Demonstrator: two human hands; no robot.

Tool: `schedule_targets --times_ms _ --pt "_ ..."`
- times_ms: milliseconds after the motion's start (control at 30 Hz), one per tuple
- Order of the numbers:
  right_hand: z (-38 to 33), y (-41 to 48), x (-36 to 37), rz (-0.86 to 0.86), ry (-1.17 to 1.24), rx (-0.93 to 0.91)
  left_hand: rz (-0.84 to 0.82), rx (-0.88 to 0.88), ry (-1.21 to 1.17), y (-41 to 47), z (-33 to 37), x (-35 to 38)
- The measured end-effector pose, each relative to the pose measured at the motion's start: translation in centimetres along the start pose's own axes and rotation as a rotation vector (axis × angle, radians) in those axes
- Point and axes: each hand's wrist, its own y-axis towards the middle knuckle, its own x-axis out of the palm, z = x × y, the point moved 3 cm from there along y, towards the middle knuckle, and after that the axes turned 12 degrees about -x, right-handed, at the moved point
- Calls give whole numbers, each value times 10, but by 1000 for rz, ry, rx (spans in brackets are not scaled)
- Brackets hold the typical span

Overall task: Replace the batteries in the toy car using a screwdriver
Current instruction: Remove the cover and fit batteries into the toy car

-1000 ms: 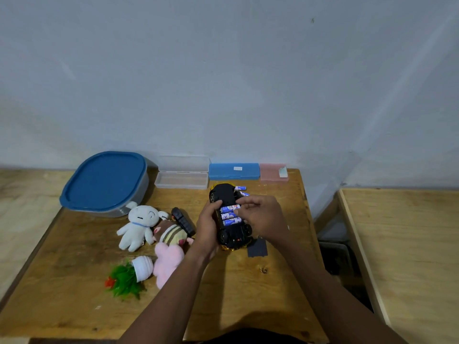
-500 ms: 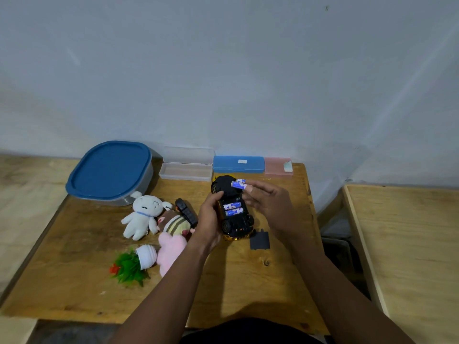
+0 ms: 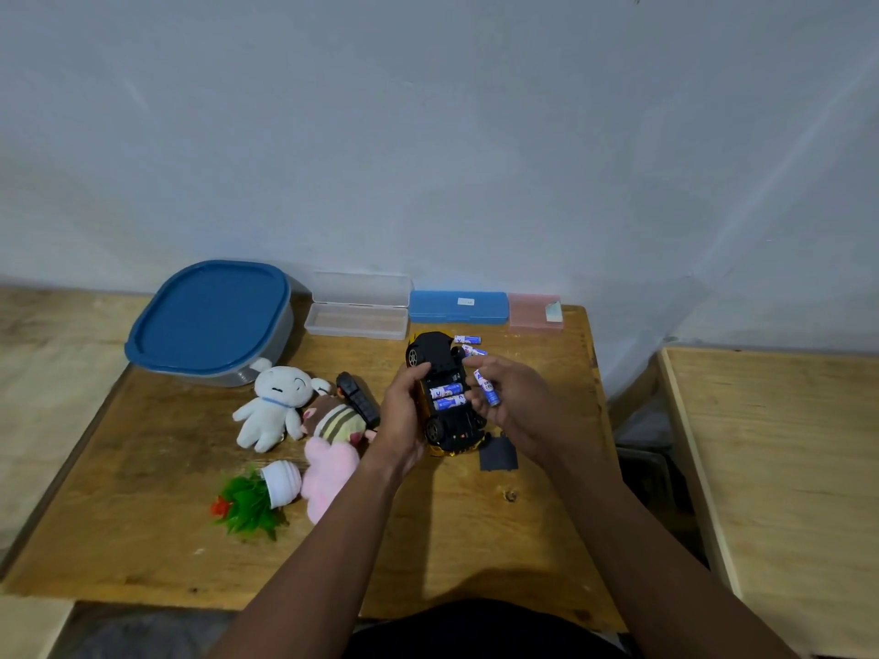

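Listing obscured areas first, Inspector: what cannot be read?

Operator, the left hand (image 3: pixel 404 411) grips the toy car (image 3: pixel 435 351) along its left flank, fingers curled over the edge, so that side is hidden. The car is inverted at the middle of the table (image 3: pixel 428 539). Whether it rests on the surface or is lifted, I cannot tell. The right hand (image 3: pixel 518 406) covers the right edge of the battery compartment and part of the black cover panel (image 3: pixel 494 456), which lies on the table just beside the car's near end.

Right fingers, state?

Pinching one battery (image 3: pixel 487 388), tilted, just beside the compartment.

Containers and contents?

Compartment: two batteries (image 3: pixel 447 396) seated side by side. Two more batteries (image 3: pixel 468 340) lie loose on the table by the car's far end. Blue-lidded tub (image 3: pixel 209 321): closed, contents hidden. Clear case (image 3: pixel 356 321): lid raised. Blue case (image 3: pixel 459 307) and pink case (image 3: pixel 535 311): closed, contents unreadable.

Anything else indistinct?

A dark oblong object (image 3: pixel 356 397) between the car and the plush toys (image 3: pixel 273 401) is too blurred to identify. A toy plant (image 3: pixel 247 504) lies on its side, near left.
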Motion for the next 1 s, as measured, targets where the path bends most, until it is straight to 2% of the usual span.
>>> schedule_targets --times_ms 133,300,367,667,1000 --pt "-2 0 2 -43 -136 -27 2 1 -17 1 -1 -2" --pt "3 0 4 -119 -755 -332 21 18 4 4 -2 -4" --pt "8 2 6 -123 -849 -371 9 3 8 5 -2 -3" --pt "2 -4 11 -202 -1011 -571 4 -44 83 6 1 -6" --pt "3 -4 13 -84 -952 -516 -15 15 116 3 2 1"
